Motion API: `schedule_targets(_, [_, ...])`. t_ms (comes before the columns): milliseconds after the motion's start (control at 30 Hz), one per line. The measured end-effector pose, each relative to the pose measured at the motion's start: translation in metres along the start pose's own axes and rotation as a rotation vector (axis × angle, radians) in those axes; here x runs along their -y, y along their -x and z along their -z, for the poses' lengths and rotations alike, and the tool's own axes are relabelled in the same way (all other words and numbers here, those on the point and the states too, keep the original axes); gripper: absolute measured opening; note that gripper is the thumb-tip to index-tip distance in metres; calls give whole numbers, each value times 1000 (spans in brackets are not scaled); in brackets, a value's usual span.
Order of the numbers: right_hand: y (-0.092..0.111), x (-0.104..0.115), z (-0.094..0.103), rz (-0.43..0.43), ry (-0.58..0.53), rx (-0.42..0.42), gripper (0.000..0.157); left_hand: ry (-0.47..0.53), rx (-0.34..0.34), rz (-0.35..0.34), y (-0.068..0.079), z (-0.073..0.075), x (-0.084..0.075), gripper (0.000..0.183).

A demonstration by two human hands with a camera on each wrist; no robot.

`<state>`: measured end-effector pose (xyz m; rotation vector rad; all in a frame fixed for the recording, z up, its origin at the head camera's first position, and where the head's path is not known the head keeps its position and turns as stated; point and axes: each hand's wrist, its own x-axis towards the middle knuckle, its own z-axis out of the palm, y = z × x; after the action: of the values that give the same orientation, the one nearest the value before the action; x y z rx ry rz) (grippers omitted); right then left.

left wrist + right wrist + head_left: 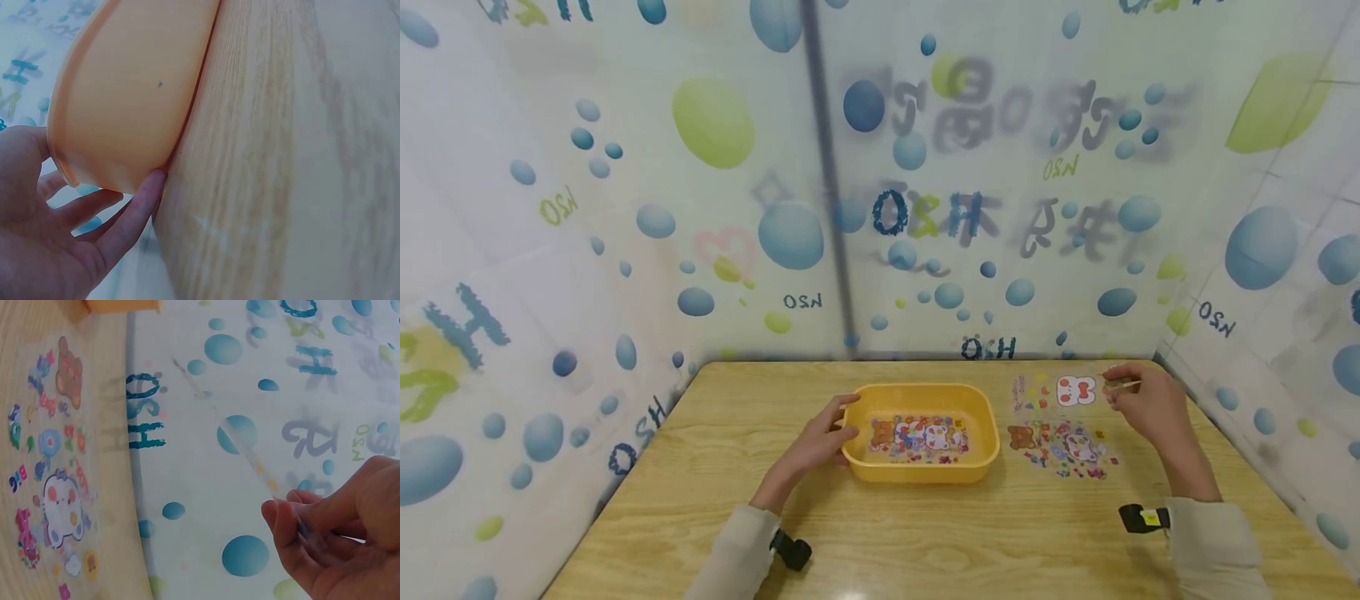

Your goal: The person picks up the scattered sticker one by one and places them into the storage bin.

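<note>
My left hand [823, 433] holds the left end of a yellow plastic tray [921, 473], its fingers against the end wall in the left wrist view. Inside the tray lies a clear sheet of colourful stickers [936, 437]. At the far right of the table my right hand [1150, 400] pinches the right edge of another clear sticker sheet [1077, 390], which shows a white animal with a red bow. The right wrist view has this sheet [240, 450] nearly edge-on. A further sticker sheet [1063, 450], with a brown bear and a white animal, lies between the tray and my right forearm.
The light wooden table [940, 533] carries all of this. Behind it and along both sides hang pale curtains [925, 275] printed with blue and green bubbles. Black wrist cameras [1142, 518] sit at both sleeves.
</note>
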<state>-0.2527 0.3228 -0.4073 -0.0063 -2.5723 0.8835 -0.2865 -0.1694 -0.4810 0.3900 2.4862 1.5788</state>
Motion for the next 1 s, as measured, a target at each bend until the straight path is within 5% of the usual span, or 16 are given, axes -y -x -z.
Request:
schedule_targets(500, [-13, 63, 7, 134, 3, -4, 23, 1, 2, -1, 0, -1, -1, 57])
schedule_targets(1000, [-26, 121, -63, 191, -112, 267, 23, 5, 1, 2, -1, 0, 2, 57])
